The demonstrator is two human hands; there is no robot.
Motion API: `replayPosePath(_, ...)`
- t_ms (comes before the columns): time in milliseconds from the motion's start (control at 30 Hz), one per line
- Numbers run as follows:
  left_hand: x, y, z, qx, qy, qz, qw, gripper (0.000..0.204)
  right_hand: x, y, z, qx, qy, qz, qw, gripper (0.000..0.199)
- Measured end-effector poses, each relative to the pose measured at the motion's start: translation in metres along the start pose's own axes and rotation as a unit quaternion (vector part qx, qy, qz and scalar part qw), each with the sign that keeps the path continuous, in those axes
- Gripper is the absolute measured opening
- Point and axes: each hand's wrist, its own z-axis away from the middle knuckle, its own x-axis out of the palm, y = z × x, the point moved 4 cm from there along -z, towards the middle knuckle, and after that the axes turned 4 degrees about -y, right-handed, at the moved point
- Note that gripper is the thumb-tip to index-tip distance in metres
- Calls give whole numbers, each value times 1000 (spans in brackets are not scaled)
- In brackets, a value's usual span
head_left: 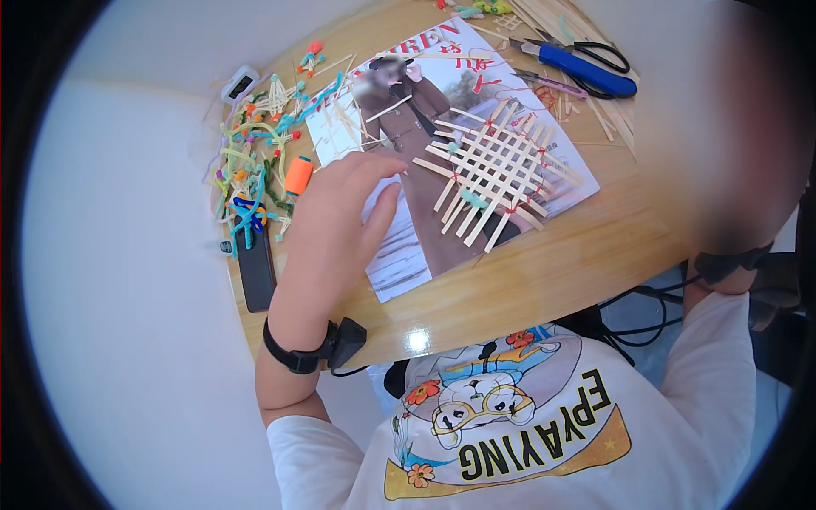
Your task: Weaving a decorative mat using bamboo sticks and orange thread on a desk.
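Note:
My left hand [353, 195] hovers over the left part of a magazine [393, 270], fingers curved and thumb apart, with nothing visible between them. Right of its fingertips, a woven lattice of pale wooden strips [501, 170] lies on the magazine cover. Red thread ties [511, 209] mark its corners, and a mint-green fuzzy piece [473, 198] sits on its lower left part. My right hand [735, 161] is raised at the right, smeared by a large blur. Its fingers cannot be made out, nor whether it holds anything.
Left of the magazine are an orange thread spool [298, 176], a heap of colourful fuzzy-stem and stick pieces [246, 161], a dark oblong case [254, 272] and a small white digital timer [241, 84]. Blue-handled pliers [586, 71], a pink craft knife [552, 82] and loose wooden strips [544, 19] lie far right.

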Motion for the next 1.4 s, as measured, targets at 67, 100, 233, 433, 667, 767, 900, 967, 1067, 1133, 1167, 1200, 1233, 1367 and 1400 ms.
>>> replayPosePath(67,6,-6,5,-17,-17,6,1000,24,8,14,-14,9,-25,-37,999,18)
replayPosePath(100,10,-5,0,-9,-39,19,999,27,8,14,-16,14,-23,-46,999,18)
replayPosePath(233,20,-19,-8,-4,-60,16,998,37,23,81,-36,85,-67,18,994,19)
replayPosePath(433,39,-25,-11,52,-78,2,996,57,31,131,-29,146,-51,24,988,17)
replayPosePath(667,61,-24,-17,98,-63,3,993,56,42,141,-17,245,-91,31,965,14)
replayPosePath(767,64,-20,-19,110,-80,40,990,53,49,146,-16,253,-101,-26,962,12)
replayPosePath(900,61,-16,-16,137,-71,40,987,45,55,139,-17,229,-92,-45,968,12)
replayPosePath(967,59,-17,-15,144,-51,34,988,38,48,139,-15,212,-61,-42,974,12)
replayPosePath(1067,54,-19,-13,142,-8,46,989,31,37,137,-17,184,-9,-42,982,12)
replayPosePath(1133,45,-19,-14,140,18,45,989,28,31,131,-21,157,37,-31,986,15)
replayPosePath(1167,45,-20,-12,138,15,52,989,28,30,131,-21,164,38,-31,985,15)
replayPosePath(1200,42,-22,-11,132,52,84,986,30,28,131,-23,159,49,-33,986,16)
replayPosePath(1233,39,-25,-7,126,89,116,981,33,26,131,-24,153,60,-34,986,18)
replayPosePath(1367,30,-31,8,-93,184,276,939,16,18,141,-27,154,70,-75,983,20)
replayPosePath(1400,28,-31,8,-95,181,282,937,16,15,144,-27,157,71,-80,982,21)
